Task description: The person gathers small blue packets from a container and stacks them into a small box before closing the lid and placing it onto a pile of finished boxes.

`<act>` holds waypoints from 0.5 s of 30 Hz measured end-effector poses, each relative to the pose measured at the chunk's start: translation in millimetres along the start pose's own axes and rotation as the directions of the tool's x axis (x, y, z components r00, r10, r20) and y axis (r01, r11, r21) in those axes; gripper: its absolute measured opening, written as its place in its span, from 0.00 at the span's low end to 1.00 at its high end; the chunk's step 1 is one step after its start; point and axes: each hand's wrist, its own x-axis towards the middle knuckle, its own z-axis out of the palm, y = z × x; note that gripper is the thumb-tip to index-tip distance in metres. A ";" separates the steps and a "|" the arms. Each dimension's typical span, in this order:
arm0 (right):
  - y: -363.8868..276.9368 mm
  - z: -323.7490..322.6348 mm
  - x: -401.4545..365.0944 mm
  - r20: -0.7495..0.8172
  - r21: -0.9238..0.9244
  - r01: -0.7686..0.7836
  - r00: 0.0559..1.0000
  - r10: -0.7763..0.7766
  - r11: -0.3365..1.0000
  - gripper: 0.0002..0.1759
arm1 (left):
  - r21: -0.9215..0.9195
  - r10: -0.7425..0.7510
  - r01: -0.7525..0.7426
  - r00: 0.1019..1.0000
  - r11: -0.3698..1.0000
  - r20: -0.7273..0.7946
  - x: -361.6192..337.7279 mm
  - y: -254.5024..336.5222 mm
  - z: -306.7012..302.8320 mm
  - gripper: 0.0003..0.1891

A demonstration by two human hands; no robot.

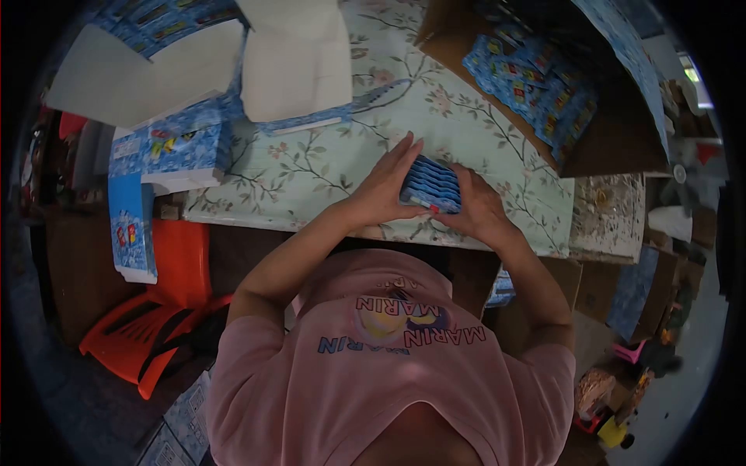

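Note:
Between my two hands is a stack of blue packets [431,184], their edges lying in layers, held above the front edge of the table. My left hand [386,186] presses the stack's left side, with its fingers stretched upward and the thumb along the bottom. On the right side, my right hand [478,203] grips the same stack, fingers curled over the edge and thumb underneath. A red and white patch shows at the lower end of the stack. The print on the packets is too small to read.
A cardboard box [497,89] holding many blue packets lies tilted at the back right. Blue printed cartons [186,151] with white flaps stand at the left. The table has a flowered cloth [311,175]. An orange chair [183,264] is at the lower left.

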 end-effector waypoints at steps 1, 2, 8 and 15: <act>0.8 1.7 0.8 -0.042 -0.065 0.028 0.999 -0.031 0.998 0.49 | 0.015 0.037 -0.036 0.999 0.999 -0.032 -3.5 1.2 -9.7 0.54; 0.2 3.1 2.3 -0.042 -0.060 0.061 0.997 -0.063 0.996 0.49 | 0.041 0.087 -0.081 0.977 0.996 -0.196 -7.8 1.5 -21.1 0.47; -2.3 -15.7 21.0 0.040 0.313 -0.233 0.972 0.233 0.921 0.47 | 0.259 0.107 0.310 0.433 0.915 -0.895 -33.5 -27.8 -116.0 0.34; -91.7 -65.4 128.1 -0.469 0.572 0.334 0.882 -0.035 0.750 0.49 | -0.226 -0.385 0.339 0.534 0.913 -0.752 -21.2 -68.9 -124.5 0.17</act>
